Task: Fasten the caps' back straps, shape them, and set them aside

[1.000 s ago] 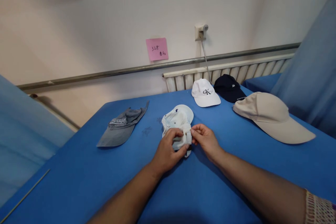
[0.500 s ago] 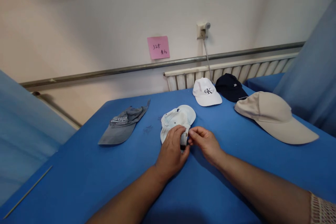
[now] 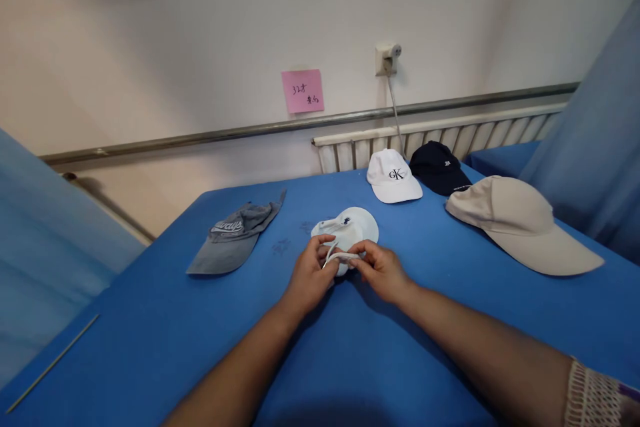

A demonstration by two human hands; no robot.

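A pale blue-white baseball cap (image 3: 361,221) with a small dark emblem lies mid-table, its brim pointing away from me to the right. My left hand (image 3: 314,271) pinches the cap's back strap from the left, thumb and fingers closed on it. From the right, my right hand (image 3: 381,270) grips the same strap between thumb and forefinger. The strap bends in a pale loop between both hands. My fingers hide part of the cap's back edge and the fastening.
On the blue table (image 3: 210,347) a grey cap (image 3: 233,237) lies left. Back right are a white cap (image 3: 394,177), a navy cap (image 3: 437,167) and a large beige cap (image 3: 525,220). A thin stick (image 3: 53,363) lies at left. Behind stand a radiator (image 3: 345,150) and rail (image 3: 240,132).
Both hands have turned the cap's strap upward, and it now forms a loop between them. The crown looks flatter and more folded. My right hand now grips closer to my left.
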